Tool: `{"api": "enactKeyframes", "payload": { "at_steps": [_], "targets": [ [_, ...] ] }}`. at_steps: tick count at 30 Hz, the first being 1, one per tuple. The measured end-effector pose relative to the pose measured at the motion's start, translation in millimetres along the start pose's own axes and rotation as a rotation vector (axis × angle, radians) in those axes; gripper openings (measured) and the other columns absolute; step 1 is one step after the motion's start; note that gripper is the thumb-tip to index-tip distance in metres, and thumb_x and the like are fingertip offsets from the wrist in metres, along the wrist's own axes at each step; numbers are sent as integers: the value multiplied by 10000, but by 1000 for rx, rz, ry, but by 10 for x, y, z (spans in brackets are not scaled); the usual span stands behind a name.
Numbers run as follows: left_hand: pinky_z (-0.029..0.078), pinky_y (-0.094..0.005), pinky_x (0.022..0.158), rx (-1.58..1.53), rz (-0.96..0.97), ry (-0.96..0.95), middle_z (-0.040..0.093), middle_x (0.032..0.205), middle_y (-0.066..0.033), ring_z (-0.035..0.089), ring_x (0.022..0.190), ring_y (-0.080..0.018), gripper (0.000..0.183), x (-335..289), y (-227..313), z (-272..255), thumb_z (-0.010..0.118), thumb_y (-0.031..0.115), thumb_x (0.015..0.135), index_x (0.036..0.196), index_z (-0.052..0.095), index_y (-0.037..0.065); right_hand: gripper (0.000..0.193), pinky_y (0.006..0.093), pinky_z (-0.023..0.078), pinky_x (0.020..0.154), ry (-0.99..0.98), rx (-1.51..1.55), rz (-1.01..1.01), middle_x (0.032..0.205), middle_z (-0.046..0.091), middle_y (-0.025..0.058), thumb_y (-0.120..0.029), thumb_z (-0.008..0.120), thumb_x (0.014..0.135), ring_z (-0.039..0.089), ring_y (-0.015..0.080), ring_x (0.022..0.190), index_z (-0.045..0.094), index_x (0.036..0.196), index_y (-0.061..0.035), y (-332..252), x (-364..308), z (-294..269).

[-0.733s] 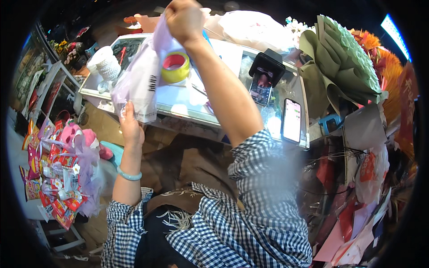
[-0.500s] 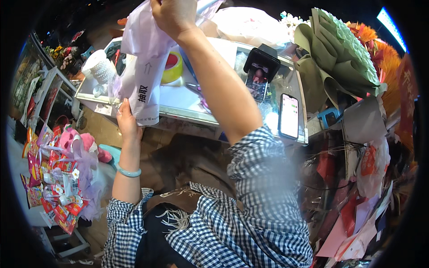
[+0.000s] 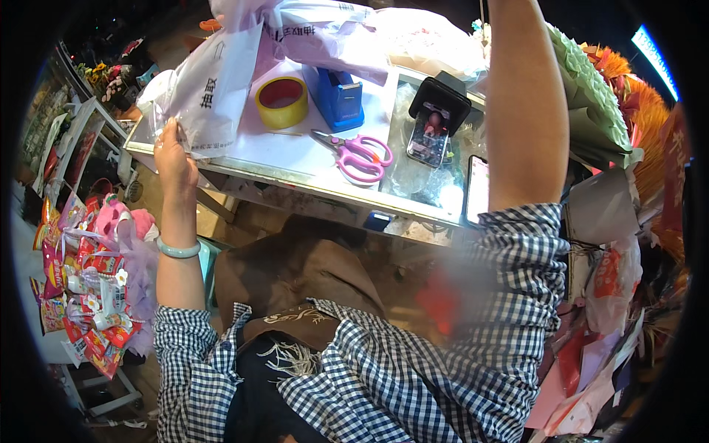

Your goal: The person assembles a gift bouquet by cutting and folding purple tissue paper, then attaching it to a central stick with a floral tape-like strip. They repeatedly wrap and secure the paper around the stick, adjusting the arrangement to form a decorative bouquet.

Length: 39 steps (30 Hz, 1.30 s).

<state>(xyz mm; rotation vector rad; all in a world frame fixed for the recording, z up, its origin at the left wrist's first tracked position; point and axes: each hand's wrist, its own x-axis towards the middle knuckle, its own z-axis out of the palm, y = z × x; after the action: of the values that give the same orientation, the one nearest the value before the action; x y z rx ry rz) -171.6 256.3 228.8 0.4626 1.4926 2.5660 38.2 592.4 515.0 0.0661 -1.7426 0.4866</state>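
Since the earlier frame, the right arm (image 3: 517, 103) is seen raised further, so that the right hand is now carried out past the top edge of the view; whether it is open or closed cannot be told. Where the lavender plastic bag (image 3: 244, 70) hung in front of the worktable before, it is now drawn higher and wider across the far left of the view, and the items on the table are uncovered.

The left hand (image 3: 173, 159) is closed on the lower left corner of the bag, with the fingers pinched on the film just at the near left edge of the glass-topped worktable (image 3: 295, 159). A pale green bangle (image 3: 179, 249) is worn on the left wrist. The bag is stretched from that grip up and to the right, over the far part of the table, and its upper end is lost at the top edge.

On the table, a yellow tape roll (image 3: 281, 102) is noted beneath the bag, with a blue tape dispenser (image 3: 336, 96) just to its right. Pink-handled scissors (image 3: 358, 153) are laid nearer, to the right of the roll. A phone on a black stand (image 3: 432, 122) is set further right, and a second phone (image 3: 478, 188) lies flat at the near right edge. A wrapped snack bouquet (image 3: 88, 288) is recorded at the near left, well apart from the table.
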Motion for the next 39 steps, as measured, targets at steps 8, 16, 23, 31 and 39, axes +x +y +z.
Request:
{"api": "enactKeyframes", "payload": {
  "at_steps": [8,16,23,31,39],
  "targets": [
    [491,-290,772,182,-55,-84,639,1007,-90,613,880,-150,247,-350,-131,-254,555,186,936,1037,590,-37,377,379,519,754,-791,-104,166,852,674,195,-302,698,712,654,327,812,671,994,-54,-8,-748,568],
    [310,-377,1043,718,387,146,411,1365,-172,409,1248,-254,684,-547,119,-656,617,307,900,1393,290,-36,139,404,533,699,-346,-213,249,787,658,166,-113,579,736,656,353,767,704,780,-73,-316,-1405,1652],
    [408,-377,938,1245,547,-288,558,1189,-219,539,1116,-315,718,-401,521,419,757,379,752,1236,461,-61,140,422,527,647,-293,-196,-55,825,631,163,-131,568,751,653,340,721,681,765,-50,-773,-1503,1929],
    [473,-394,753,1121,610,-245,647,939,-236,621,883,-381,369,-36,391,976,702,268,807,1035,598,-4,140,410,527,608,-111,-76,-52,959,639,176,-109,578,769,655,307,719,633,865,-23,-945,-909,1365],
    [478,-400,778,962,961,-499,662,937,-186,620,867,-354,294,100,629,1369,683,271,812,975,652,29,181,461,522,734,-234,-208,-156,754,635,239,-40,495,769,643,414,778,655,698,5,-845,-521,1131]
  ]
}}
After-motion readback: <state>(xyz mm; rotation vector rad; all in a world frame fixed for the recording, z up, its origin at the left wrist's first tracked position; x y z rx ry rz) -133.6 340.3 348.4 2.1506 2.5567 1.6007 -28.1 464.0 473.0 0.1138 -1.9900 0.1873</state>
